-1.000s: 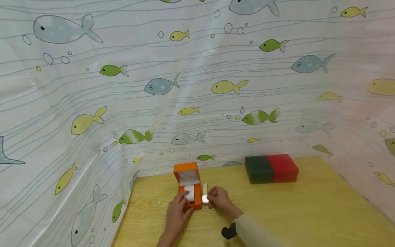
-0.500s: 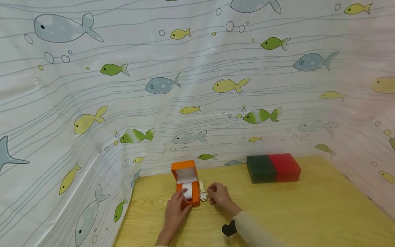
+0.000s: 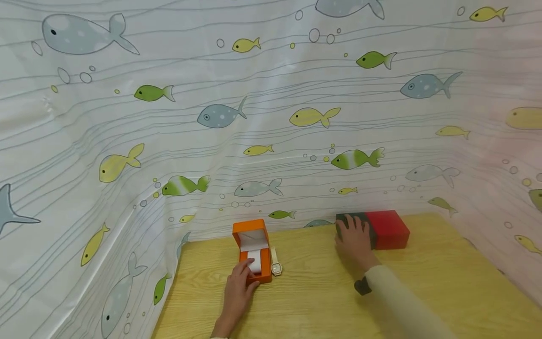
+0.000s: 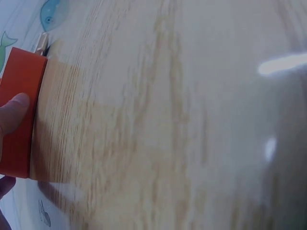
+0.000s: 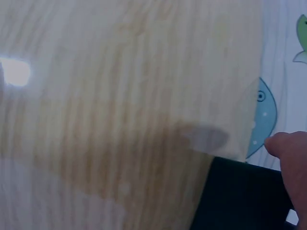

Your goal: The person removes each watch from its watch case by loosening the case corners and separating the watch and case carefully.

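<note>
Fish-printed curtain (image 3: 127,141) hung round the left and back edges of our wooden table (image 3: 322,301), pale cloth with grey, green and yellow fish. Near the table's back-left corner stood the orange box (image 3: 253,247), a small hard case with its hinged lid raised. Inside we saw a white lining and a white cushion (image 3: 255,262), with nothing strapped on it. Our left hand (image 3: 237,292) gripped the box at its front, fingers curled over the rim and onto the cushion; the left wrist view showed a fingertip pressed against the smooth orange side (image 4: 19,115). Just beside the box, on its right, the watch (image 3: 276,264) lay flat on the wood, gold-toned with a pale strap and a small squarish face. Well apart, at the back edge, the dark green box (image 3: 340,221) sat closed, touching the red box (image 3: 389,229) to its right, both plain blocks. Our right hand (image 3: 354,240) rested on the green box, fingers spread and fairly straight over its lid, clasping nothing.
</note>
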A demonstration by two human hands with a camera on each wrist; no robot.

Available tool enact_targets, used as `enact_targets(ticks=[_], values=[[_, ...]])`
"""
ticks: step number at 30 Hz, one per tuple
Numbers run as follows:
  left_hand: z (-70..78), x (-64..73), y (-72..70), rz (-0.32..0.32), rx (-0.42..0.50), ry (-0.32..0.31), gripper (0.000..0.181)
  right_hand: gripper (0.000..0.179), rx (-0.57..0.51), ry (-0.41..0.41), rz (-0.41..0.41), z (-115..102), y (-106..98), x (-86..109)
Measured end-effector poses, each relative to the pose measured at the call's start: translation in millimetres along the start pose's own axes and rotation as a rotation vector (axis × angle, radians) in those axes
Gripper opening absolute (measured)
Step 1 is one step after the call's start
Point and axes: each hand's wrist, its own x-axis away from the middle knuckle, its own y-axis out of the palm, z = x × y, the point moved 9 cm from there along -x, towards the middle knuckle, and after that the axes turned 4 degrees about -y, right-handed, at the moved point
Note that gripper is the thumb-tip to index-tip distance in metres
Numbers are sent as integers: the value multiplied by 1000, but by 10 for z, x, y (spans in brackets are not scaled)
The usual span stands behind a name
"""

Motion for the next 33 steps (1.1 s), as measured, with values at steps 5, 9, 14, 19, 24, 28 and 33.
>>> enact_targets(ticks=[5, 9, 14, 19, 24, 28, 33], values=[[-2, -6, 34, -25, 15, 1, 24, 63, 15, 28, -81, 34, 23, 58], [-8, -9, 61, -36, 34, -16, 24, 67, 48, 24, -68, -6, 18, 142], [-36, 9, 53, -30, 39, -37, 24, 69, 141, -20, 1, -222, 5, 386], [-44, 12, 27, -15, 35, -31, 24, 64, 271, -88, 79, -607, -83, 733], [-35, 7, 1, 4, 37, -16, 24, 69, 347, -104, -43, -1022, -111, 1091], [-8, 13, 33, -11, 20, -17, 24, 74, 396, -164, -77, -1354, -164, 1387], [139, 123, -11, 88, -8, 10, 42, 86, 449, -308, 87, -1697, -255, 1720]])
